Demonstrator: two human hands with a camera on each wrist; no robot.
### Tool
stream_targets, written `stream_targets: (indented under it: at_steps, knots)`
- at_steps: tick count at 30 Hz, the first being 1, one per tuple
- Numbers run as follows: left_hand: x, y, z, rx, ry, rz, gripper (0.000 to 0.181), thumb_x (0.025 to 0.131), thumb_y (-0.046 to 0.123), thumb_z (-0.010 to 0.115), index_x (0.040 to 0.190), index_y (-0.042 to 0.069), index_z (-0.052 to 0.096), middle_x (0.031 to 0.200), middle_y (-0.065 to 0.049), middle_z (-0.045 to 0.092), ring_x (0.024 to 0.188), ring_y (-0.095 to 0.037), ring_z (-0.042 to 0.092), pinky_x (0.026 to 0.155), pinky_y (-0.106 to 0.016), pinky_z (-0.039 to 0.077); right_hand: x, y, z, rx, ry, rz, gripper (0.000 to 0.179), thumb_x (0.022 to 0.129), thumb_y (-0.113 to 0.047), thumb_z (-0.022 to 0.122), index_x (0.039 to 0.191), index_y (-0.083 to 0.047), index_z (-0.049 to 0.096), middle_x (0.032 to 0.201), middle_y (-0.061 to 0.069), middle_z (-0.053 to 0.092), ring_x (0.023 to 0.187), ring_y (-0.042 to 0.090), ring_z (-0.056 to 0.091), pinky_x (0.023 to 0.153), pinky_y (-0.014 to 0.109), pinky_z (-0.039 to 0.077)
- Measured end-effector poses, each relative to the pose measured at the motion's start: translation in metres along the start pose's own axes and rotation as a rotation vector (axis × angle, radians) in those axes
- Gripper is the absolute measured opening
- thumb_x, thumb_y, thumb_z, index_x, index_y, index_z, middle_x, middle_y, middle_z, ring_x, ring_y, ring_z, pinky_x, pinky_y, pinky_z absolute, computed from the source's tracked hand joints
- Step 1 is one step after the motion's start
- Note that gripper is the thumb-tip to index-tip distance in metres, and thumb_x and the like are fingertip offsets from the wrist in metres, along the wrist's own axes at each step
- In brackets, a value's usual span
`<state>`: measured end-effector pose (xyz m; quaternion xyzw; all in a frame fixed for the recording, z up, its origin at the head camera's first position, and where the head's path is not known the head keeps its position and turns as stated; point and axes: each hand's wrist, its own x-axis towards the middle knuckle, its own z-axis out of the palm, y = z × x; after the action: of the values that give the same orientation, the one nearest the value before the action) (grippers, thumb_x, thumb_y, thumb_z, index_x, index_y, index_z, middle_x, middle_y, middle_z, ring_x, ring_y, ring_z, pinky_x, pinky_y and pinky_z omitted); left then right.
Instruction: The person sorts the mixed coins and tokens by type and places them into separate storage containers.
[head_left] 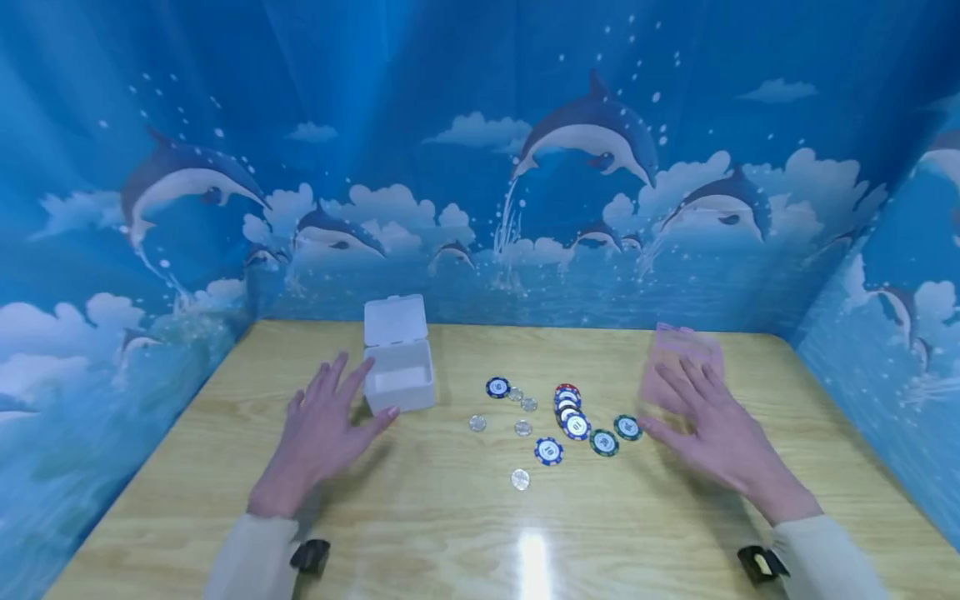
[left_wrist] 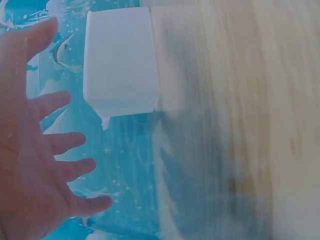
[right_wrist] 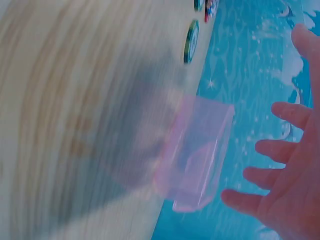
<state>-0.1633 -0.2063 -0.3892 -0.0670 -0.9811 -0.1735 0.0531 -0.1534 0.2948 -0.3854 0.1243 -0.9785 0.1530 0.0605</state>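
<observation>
My left hand hovers beside a small white box whose lid is flipped up at the back. In the left wrist view, the fingers spread wide, apart from the white box. On the other side, my right hand hangs over the near part of a see-through pink box, covering some of it. The right wrist view has the pink box on the table, with the spread fingers holding nothing. A green-edged poker chip lies by the right thumb.
Between the hands lie an overlapping row of poker chips, blue-edged chips, another green-edged chip and several silver coins. The wooden table meets a dolphin-print curtain behind and at both sides.
</observation>
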Motion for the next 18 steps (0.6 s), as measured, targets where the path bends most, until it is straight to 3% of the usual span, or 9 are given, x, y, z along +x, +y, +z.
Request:
stream_targets:
  at_steps: [4, 11, 18]
  knots:
    - [0.011, 0.001, 0.001, -0.12, 0.003, -0.017, 0.087, 0.097, 0.069, 0.049, 0.162, 0.015, 0.029, 0.167, -0.026, 0.023, 0.147, -0.054, 0.03, 0.109, -0.079, 0.031, 0.004, -0.015, 0.007, 0.027, 0.03, -0.02, 0.08, 0.096, -0.06, 0.061, 0.159, -0.017, 0.038, 0.165, 0.022, 0.031, 0.148, 0.049, 0.033, 0.102, 0.08, 0.036]
    - [0.029, -0.001, 0.005, -0.35, -0.042, -0.085, 0.085, 0.1, 0.062, 0.051, 0.162, 0.011, 0.025, 0.161, -0.027, 0.031, 0.136, -0.049, 0.048, 0.106, -0.066, 0.046, 0.013, -0.047, 0.028, 0.079, 0.059, -0.175, 0.058, 0.093, -0.052, 0.07, 0.135, -0.013, 0.065, 0.138, 0.012, 0.064, 0.126, 0.035, 0.06, 0.103, 0.058, 0.052]
    - [0.043, -0.006, 0.007, -0.436, -0.117, -0.131, 0.092, 0.099, 0.059, 0.058, 0.165, 0.011, 0.015, 0.159, -0.027, 0.031, 0.134, -0.048, 0.052, 0.102, -0.058, 0.053, 0.021, -0.076, 0.04, 0.159, -0.011, -0.338, 0.037, 0.091, -0.04, 0.076, 0.118, -0.016, 0.074, 0.117, -0.003, 0.072, 0.106, 0.018, 0.07, 0.092, 0.041, 0.06]
